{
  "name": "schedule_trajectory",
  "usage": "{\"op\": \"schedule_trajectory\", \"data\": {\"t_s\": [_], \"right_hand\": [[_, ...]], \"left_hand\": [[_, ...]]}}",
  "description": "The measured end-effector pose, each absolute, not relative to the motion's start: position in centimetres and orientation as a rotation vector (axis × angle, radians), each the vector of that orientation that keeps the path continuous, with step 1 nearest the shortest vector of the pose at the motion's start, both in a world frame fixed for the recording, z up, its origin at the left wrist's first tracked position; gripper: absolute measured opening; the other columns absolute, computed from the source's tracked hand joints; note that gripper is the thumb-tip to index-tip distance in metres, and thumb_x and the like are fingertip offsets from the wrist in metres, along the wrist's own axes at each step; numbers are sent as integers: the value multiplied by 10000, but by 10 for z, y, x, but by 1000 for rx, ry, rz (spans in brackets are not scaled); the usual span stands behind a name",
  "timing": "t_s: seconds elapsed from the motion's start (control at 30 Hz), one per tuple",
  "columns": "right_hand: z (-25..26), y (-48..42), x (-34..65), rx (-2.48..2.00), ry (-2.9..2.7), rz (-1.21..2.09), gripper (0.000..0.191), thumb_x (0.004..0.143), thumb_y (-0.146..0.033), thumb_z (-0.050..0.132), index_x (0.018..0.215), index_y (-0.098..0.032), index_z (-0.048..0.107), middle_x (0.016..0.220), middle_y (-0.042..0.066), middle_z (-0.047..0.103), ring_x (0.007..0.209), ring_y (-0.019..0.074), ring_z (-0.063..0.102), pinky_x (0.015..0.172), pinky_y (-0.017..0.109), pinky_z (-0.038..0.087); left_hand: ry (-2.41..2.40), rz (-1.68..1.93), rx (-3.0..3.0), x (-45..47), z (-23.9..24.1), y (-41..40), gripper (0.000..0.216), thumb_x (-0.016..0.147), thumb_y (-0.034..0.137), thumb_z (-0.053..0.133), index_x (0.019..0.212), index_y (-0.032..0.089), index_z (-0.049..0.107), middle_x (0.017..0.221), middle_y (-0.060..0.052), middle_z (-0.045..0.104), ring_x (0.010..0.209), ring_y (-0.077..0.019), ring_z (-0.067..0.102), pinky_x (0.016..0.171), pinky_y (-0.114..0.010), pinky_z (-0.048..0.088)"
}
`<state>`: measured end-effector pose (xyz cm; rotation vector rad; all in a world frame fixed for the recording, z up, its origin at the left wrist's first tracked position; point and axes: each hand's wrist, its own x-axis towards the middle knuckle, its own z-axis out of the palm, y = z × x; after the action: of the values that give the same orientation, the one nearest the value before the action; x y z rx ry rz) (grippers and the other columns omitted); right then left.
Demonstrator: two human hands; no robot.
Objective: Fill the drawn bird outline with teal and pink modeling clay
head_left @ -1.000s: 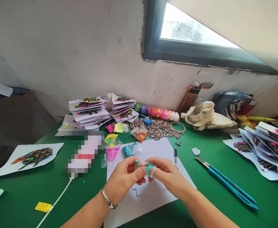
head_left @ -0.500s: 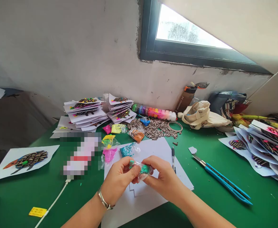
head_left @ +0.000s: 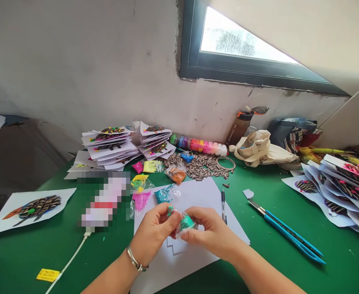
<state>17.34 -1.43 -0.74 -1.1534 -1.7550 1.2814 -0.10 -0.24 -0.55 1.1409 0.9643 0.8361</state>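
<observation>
Over a stack of white paper [head_left: 194,253], both hands meet at a small clear bag of green modelling clay [head_left: 186,223]. My right hand [head_left: 208,228] is closed on the bag, thumb below and fingers above. My left hand [head_left: 159,226], with a silver bracelet at the wrist, is closed too; a bit of green clay shows at its fingertips, and it touches the bag's left side. Just beyond lie bags of teal clay [head_left: 166,193], pink clay [head_left: 141,200], yellow clay [head_left: 140,181] and orange clay [head_left: 176,174]. A black pen [head_left: 223,202] rests on the paper's right side.
Striped sunflower seeds [head_left: 202,165] are heaped at the back, beside a ring of tape [head_left: 226,164]. Blue-handled tweezers [head_left: 292,232] lie to the right. Stacks of seed pictures [head_left: 112,149] stand back left and far right. A white cable [head_left: 72,259] crosses the left front.
My right hand has shifted its hold on the bag; its fingers are more curled and more green clay shows. My left hand has hardly moved.
</observation>
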Motion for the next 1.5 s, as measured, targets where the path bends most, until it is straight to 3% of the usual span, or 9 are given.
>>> {"op": "schedule_trajectory", "data": {"t_s": [0.13,0.27,0.6,0.73,0.9,1.07,1.23,1.33,1.5], "right_hand": [[-16,-17,171,-1227,-1804,803,238,701,-252,700,900,-185,589,811,12,570,646,115,475,575,240,413],[-18,-19,171,-1243,-1827,682,161,733,-158,597,888,-189,568,757,1,554,603,106,481,564,240,417],[-9,-11,175,-1041,-1457,1655,119,807,-208,552,858,-162,650,738,11,624,657,120,559,627,250,460],[-7,-13,174,-1011,-1469,1638,177,741,-249,689,893,-162,668,690,-12,600,630,101,484,562,217,389],[-12,-14,175,-1236,-1542,1374,150,734,-203,656,877,-160,659,603,-52,461,573,82,401,499,208,309],[-17,-12,178,-1230,-1401,1484,318,768,-165,529,1067,-179,637,686,-12,592,637,132,579,631,277,474],[-11,-8,176,-1086,-1221,1688,396,720,-116,480,1057,-188,676,787,10,655,703,138,621,748,327,520],[-11,-8,176,-1102,-1235,1713,385,722,-122,530,1072,-188,674,755,1,641,715,141,611,765,329,506],[-18,-9,177,-1125,-1274,1665,395,677,-237,739,1061,-201,656,716,-28,582,662,114,535,624,251,451]], "left_hand": [[991,842,1163,-1,-6,-3,361,742,484,680,687,160,531,590,39,532,552,-100,507,539,-221,431],[1021,835,1202,0,-3,-5,349,764,484,653,693,161,541,609,14,574,580,-127,553,583,-252,459],[1046,847,1124,1,-4,-4,369,729,495,677,664,163,530,610,16,574,563,-138,590,558,-253,470],[1092,815,1172,2,-4,-5,360,734,495,664,668,169,527,568,29,552,544,-142,586,539,-252,454],[1111,835,1190,2,-4,-6,342,738,484,661,683,168,543,590,15,583,578,-142,586,574,-255,466],[1104,863,1158,0,-5,-3,351,728,494,672,691,165,554,654,-8,617,613,-166,618,600,-284,492],[1084,885,1097,-1,-5,-1,357,716,497,687,694,162,566,645,-8,619,607,-164,616,593,-284,496],[1070,909,1056,-2,-6,0,360,707,495,700,693,159,570,644,-7,619,589,-155,605,579,-279,496],[1035,918,1011,-2,-8,0,360,717,478,708,683,153,556,626,6,600,564,-136,596,571,-270,499]]}}
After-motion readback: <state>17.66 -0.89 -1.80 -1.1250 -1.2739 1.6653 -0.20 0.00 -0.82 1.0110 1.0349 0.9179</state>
